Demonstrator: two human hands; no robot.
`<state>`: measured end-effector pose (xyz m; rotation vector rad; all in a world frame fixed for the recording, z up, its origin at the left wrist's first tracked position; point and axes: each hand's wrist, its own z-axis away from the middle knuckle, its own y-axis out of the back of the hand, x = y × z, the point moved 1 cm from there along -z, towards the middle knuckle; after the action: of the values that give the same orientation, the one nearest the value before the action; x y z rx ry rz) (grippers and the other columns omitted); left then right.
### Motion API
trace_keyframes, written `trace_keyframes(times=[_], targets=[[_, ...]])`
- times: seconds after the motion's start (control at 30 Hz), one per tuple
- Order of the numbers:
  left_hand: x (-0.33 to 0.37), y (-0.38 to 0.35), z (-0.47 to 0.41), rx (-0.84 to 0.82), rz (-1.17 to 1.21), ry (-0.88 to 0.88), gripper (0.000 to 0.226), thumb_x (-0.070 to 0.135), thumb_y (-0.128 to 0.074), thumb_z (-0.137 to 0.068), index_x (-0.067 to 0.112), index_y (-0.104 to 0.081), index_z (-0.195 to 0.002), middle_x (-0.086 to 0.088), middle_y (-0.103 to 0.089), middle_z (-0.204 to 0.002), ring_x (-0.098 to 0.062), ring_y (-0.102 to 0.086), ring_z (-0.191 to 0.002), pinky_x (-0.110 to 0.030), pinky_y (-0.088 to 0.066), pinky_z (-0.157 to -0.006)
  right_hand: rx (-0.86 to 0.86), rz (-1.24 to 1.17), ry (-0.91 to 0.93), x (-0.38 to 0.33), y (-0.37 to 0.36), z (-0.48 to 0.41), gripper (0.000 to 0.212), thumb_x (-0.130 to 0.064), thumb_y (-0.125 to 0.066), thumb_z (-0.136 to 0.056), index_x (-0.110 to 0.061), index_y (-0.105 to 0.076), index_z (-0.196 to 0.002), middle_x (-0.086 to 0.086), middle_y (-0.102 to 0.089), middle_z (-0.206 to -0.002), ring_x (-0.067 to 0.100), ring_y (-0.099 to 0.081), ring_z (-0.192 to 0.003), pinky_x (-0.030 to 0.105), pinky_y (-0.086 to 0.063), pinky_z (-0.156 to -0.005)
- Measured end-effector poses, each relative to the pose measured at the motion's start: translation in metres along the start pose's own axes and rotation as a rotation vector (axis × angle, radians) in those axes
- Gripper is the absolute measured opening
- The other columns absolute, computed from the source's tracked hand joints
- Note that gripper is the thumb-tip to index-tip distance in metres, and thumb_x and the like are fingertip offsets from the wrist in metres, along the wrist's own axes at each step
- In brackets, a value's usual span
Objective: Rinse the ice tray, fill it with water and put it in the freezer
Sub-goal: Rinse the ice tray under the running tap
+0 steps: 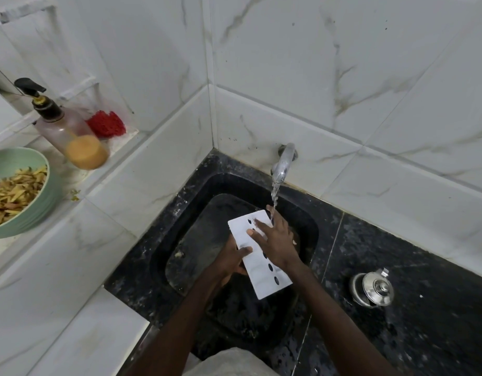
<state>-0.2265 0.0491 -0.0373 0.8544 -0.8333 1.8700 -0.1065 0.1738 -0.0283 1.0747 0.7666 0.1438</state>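
Observation:
A white ice tray (261, 278) with a row of dark oval holes is held over the black sink (196, 240). My left hand (233, 260) grips its left edge from below, thumb on top. My right hand (275, 240) lies flat on the tray's top with fingers spread. Water runs from the chrome tap (281, 164) onto my right hand at the tray's far end.
A small steel pot with a lid (372, 287) stands on the black counter right of the sink. On the white ledge at left are a green bowl of food strips (31, 207), a pump bottle (69, 131) and a red scrubber (107, 124). Tiled walls close the corner.

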Motion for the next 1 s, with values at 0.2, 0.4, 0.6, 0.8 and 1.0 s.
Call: trace_keyframes(times=[0.2,0.4,0.6,0.8,1.0], targets=[[-0.005,0.005,0.005,0.036,0.049,0.038,0.062,0.01,-0.065,-0.099,0.028,-0.038,-0.151,-0.004,-0.07,-0.131,-0.028,-0.072,-0.112,-0.051,-0.064,-0.074,0.197,-0.029,-0.102,0.007,0.015,0.006,0.04,-0.053,-0.045,-0.104,-0.034,-0.06,-0.135,0.003,-0.014,-0.167,0.033,-0.021,-0.151,0.064,-0.025,-0.116],[0.003,-0.008,0.006,-0.026,0.047,0.011,0.063,0.023,-0.072,-0.096,0.034,-0.041,-0.149,-0.004,-0.068,-0.134,-0.031,-0.07,-0.116,-0.062,-0.06,-0.086,0.057,0.141,0.051,-0.011,0.005,0.002,0.054,-0.065,-0.027,-0.104,-0.049,-0.032,-0.155,-0.002,-0.005,-0.172,0.03,-0.007,-0.156,0.065,-0.017,-0.12],[0.006,-0.006,0.004,0.055,0.081,0.011,0.06,0.013,-0.068,-0.095,0.028,-0.042,-0.147,-0.004,-0.069,-0.132,-0.03,-0.071,-0.114,-0.063,-0.06,-0.084,0.114,0.147,-0.098,-0.001,0.016,0.002,0.053,-0.061,-0.024,-0.106,-0.042,-0.038,-0.154,-0.004,0.001,-0.172,0.034,-0.008,-0.156,0.065,-0.016,-0.119],[0.001,-0.004,0.003,0.095,0.102,0.023,0.056,0.01,-0.064,-0.099,0.028,-0.042,-0.147,-0.006,-0.068,-0.133,-0.031,-0.071,-0.115,-0.062,-0.061,-0.083,0.091,0.218,0.007,0.014,0.011,0.01,0.054,-0.064,-0.024,-0.105,-0.047,-0.038,-0.154,-0.004,0.002,-0.173,0.032,-0.008,-0.157,0.064,-0.015,-0.121],[0.003,-0.01,0.002,0.113,0.121,-0.011,0.054,0.011,-0.062,-0.099,0.029,-0.044,-0.147,-0.004,-0.069,-0.133,-0.03,-0.071,-0.115,-0.055,-0.063,-0.08,0.165,0.156,0.047,0.005,0.003,0.023,0.049,-0.062,-0.032,-0.105,-0.041,-0.061,-0.138,-0.003,-0.01,-0.172,0.026,-0.013,-0.154,0.059,-0.019,-0.12]])
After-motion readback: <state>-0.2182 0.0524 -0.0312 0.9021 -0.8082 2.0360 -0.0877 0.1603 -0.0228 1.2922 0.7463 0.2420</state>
